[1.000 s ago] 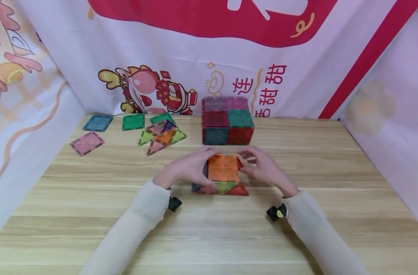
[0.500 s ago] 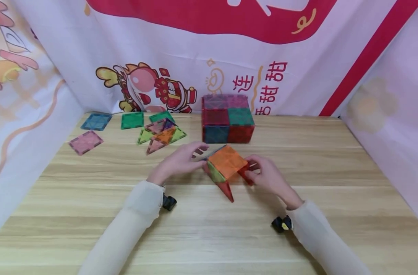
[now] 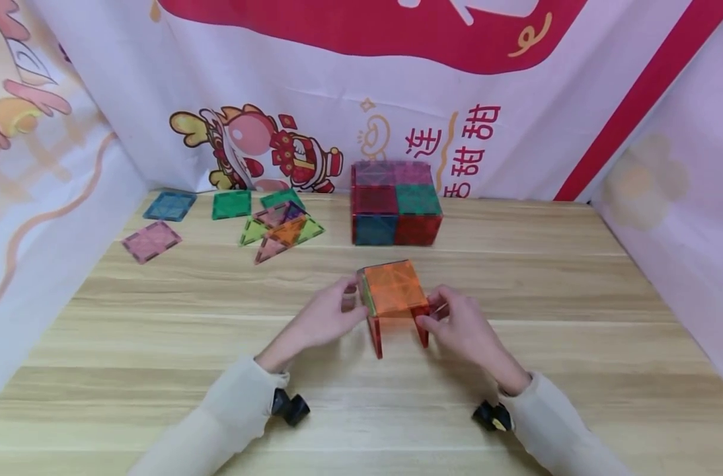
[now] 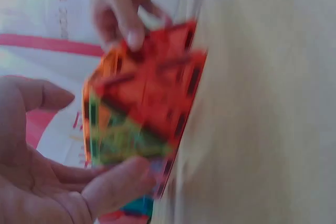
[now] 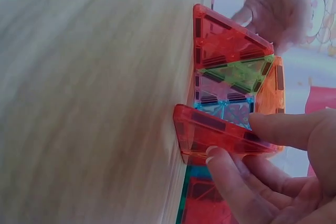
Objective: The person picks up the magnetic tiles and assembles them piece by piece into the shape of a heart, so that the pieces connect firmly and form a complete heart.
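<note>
A small open-fronted structure of translucent magnetic tiles stands mid-table, roofed by an orange square tile (image 3: 394,285). Its left wall joins a red tile (image 5: 228,38), a green triangle tile (image 5: 241,72) and a pink piece. Blue shows at the back (image 5: 226,111). My right hand (image 3: 465,324) pinches the red magnetic tile (image 5: 220,135) of the right wall, thumb inside and fingers outside. At the left wall, my left hand (image 3: 328,317) is spread with loosely bent fingers, its thumb near or touching the green and pink part. The left wrist view is blurred.
Behind stands a closed box of coloured tiles (image 3: 397,205). Flat tiles lie at the back left: a blue one (image 3: 170,206), a pink one (image 3: 151,241), green ones (image 3: 231,205) and an overlapping triangle group (image 3: 284,231). Cloth walls surround the table.
The structure has turned so its open side faces me, and has shifted slightly nearer. My right hand has moved from beside it to pinch the red wall; my left hand has followed the left wall.
</note>
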A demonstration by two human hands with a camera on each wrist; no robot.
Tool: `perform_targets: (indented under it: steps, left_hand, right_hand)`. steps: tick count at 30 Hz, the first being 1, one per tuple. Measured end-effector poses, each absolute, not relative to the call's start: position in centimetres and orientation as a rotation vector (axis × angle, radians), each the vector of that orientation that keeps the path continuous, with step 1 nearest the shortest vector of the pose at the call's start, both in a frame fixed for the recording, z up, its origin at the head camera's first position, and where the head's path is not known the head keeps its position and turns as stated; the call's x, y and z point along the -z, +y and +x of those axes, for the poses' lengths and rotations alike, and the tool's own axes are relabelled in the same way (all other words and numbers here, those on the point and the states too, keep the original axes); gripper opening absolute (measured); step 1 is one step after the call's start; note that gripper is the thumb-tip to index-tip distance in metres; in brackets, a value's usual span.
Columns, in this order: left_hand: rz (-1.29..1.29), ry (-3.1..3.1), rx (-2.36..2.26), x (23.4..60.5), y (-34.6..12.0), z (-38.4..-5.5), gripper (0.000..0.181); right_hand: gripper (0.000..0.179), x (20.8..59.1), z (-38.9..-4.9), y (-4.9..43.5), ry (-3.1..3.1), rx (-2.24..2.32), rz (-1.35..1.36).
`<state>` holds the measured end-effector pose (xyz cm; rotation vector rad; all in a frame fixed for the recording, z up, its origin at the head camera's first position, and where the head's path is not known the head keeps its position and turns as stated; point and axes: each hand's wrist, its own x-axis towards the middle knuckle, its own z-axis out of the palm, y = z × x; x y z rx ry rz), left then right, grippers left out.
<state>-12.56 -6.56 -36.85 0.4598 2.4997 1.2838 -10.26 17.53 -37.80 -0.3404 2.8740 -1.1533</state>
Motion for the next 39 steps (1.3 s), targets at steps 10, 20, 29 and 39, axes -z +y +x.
perform_targets:
  steps: [10,20,29,39]
  left_hand:
    - [0.506,2.623,-1.332,37.5,-4.7,-11.4,0.076]
    - [0.631,2.496,-1.371,37.6,-4.8,-14.8,0.066]
    - [0.909,2.495,-1.183,37.7,-4.7,-19.1,0.062]
    - [0.877,2.437,-1.212,38.2,-3.9,-21.0,0.045]
  right_hand:
    - [0.016,37.1,-9.2,16.8,2.943,1.001,-0.320]
    - [0.032,35.2,-11.9,19.3,2.785,1.067,-0.458]
    - [0.083,35.6,-16.5,21.1,2.707,0.976,-0.822]
    - [0.100,37.7,-16.9,21.3,2.471,1.083,-0.831]
